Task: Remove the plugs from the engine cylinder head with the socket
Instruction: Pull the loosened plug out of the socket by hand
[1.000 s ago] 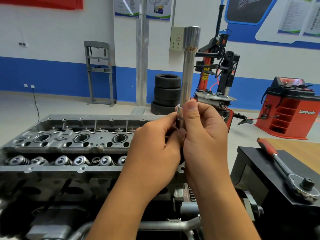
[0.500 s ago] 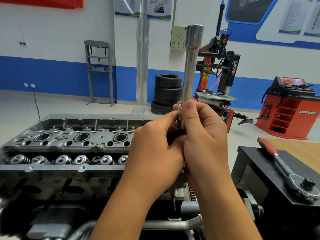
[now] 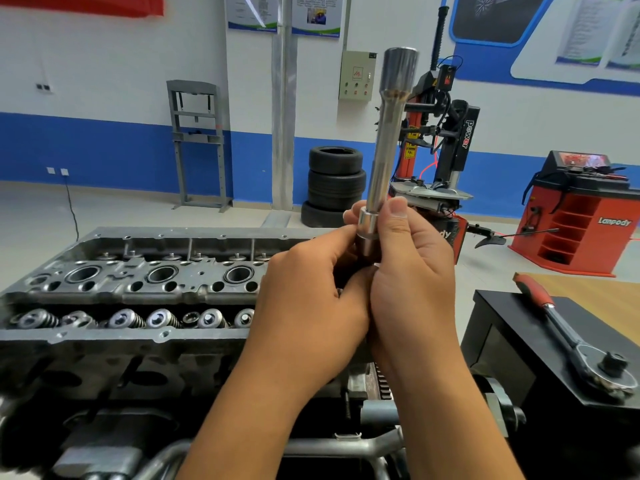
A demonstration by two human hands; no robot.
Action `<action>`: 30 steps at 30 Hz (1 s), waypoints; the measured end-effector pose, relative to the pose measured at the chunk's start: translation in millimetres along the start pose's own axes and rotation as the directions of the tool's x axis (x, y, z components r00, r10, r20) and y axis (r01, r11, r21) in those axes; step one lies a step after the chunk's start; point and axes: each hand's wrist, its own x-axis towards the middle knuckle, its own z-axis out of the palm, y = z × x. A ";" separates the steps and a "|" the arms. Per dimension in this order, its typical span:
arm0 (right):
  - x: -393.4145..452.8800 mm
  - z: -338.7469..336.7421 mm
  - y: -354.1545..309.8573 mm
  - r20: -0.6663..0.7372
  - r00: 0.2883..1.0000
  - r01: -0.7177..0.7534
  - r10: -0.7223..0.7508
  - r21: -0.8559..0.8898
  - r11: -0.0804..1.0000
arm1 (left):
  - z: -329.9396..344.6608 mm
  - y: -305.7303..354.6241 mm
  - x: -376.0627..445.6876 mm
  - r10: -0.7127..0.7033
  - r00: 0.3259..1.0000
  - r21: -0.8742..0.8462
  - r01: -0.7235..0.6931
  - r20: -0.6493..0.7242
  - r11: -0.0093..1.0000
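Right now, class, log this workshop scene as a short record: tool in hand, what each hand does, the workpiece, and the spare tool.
Tool in hand: long silver steel socket, upright, wide end up
Left hand: fingers curled round the socket's lower end
Right hand: grips the socket, thumb on its collar
Workpiece: grey cast-metal engine cylinder head, below and left of the hands
Spare tool: red-handled ratchet wrench, lying on the black cabinet

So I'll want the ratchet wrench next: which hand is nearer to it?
Right. The right hand grips the long socket, on the side towards the ratchet wrench lying on the black stand; the left hand sits farther away, over the cylinder head.
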 end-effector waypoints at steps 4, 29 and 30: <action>-0.3 -0.6 -1.5 0.021 0.999 -0.041 0.039 0.088 0.995 | 1.5 -2.6 0.3 -0.029 0.999 0.019 0.030 -0.037 0.999; -1.2 -1.7 -2.4 -0.008 0.999 -0.031 0.032 0.015 0.999 | -1.7 -3.2 1.7 0.007 1.000 -0.053 -0.007 -0.010 0.999; -1.1 -2.5 -2.5 -0.001 0.999 -0.041 0.041 0.051 0.998 | 0.0 -3.9 1.3 -0.003 1.000 -0.053 0.001 -0.031 0.999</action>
